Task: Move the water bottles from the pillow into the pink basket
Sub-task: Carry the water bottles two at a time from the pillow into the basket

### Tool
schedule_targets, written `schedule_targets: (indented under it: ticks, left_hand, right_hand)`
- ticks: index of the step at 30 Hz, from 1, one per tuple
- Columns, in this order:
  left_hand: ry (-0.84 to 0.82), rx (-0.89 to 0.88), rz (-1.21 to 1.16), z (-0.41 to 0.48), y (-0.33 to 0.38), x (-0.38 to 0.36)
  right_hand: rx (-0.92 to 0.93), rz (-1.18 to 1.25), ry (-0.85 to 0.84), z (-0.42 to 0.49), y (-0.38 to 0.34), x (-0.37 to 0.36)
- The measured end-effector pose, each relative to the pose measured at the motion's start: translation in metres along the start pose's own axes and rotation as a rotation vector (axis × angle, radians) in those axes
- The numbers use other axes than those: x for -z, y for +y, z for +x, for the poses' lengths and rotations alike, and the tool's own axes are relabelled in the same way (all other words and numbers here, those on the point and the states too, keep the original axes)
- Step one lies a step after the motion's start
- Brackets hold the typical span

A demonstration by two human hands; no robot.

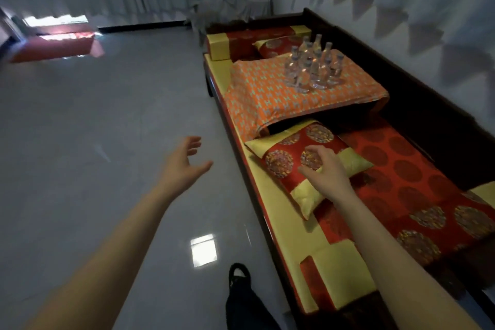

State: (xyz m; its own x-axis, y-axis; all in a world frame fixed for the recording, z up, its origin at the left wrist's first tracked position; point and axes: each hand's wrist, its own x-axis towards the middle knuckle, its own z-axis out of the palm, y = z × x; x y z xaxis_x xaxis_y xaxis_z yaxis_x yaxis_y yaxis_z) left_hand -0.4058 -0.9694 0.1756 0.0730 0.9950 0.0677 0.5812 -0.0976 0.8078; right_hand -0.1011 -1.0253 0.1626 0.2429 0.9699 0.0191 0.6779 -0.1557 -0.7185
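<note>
Upright on the orange pillow, the water bottles stand well beyond both hands I am steering, each empty and loose-fingered, the right hand nearer that pillow than the left hand.

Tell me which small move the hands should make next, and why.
Probably step closer and reach the right hand toward the nearest water bottles: both it and the left hand are open and empty, and the bottles stand upright on the orange pillow, well ahead of both hands.

water bottles upright on orange pillow
</note>
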Motion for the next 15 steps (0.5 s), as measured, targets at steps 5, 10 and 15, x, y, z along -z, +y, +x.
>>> schedule_targets:
  ticks: [5, 10, 15]
  left_hand:
    - [-0.018, 0.054, -0.036, 0.100, -0.022, 0.014]
    - [-0.025, 0.083, -0.024, 0.196, -0.047, 0.036]
    - [-0.077, 0.116, -0.038, 0.275, -0.068, 0.040]
  right_hand:
    - [-0.036, -0.023, -0.005, 0.100, -0.020, -0.044]
    - [-0.057, -0.059, -0.062, 0.195, -0.047, -0.080]
    - [-0.073, -0.048, -0.103, 0.265, -0.060, -0.107]
